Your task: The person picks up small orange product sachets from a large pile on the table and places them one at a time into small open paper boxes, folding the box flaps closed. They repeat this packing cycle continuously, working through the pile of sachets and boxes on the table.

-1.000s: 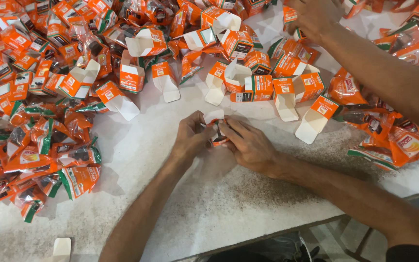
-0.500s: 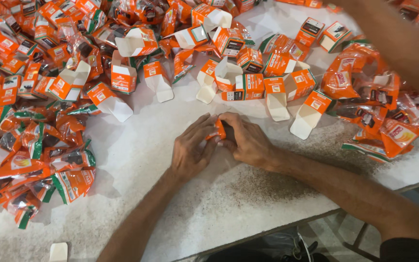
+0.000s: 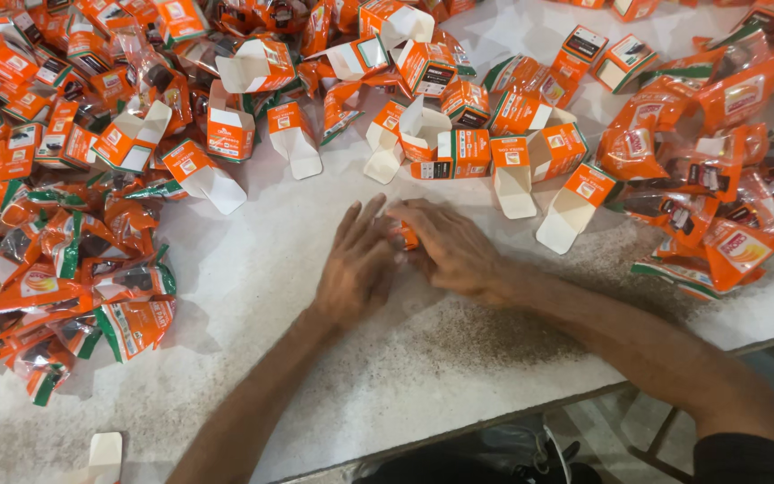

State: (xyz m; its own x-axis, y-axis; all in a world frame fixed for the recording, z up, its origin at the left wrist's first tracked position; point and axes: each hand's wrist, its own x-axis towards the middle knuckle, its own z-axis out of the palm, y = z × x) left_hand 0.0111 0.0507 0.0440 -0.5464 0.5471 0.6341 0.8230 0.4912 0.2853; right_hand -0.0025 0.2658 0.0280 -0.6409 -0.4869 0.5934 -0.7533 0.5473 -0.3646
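Note:
My left hand (image 3: 359,263) and my right hand (image 3: 448,246) press together on the white speckled table (image 3: 333,376), palms down. Between them shows the edge of a small orange packet (image 3: 408,236), mostly covered by the fingers. Both hands close around it. Open orange and white cartons (image 3: 512,170) lie just beyond my hands, some with their flaps up.
Heaps of orange and green sachets (image 3: 64,278) fill the left side, and more sachets (image 3: 718,215) pile at the right. Small orange cartons (image 3: 226,125) crowd the far part of the table. The table's near edge (image 3: 459,428) runs below my forearms. A white carton flap (image 3: 105,453) lies bottom left.
The other person's arm at the upper right has left the view. My hands have flattened down over the orange packet, and the camera has moved closer.

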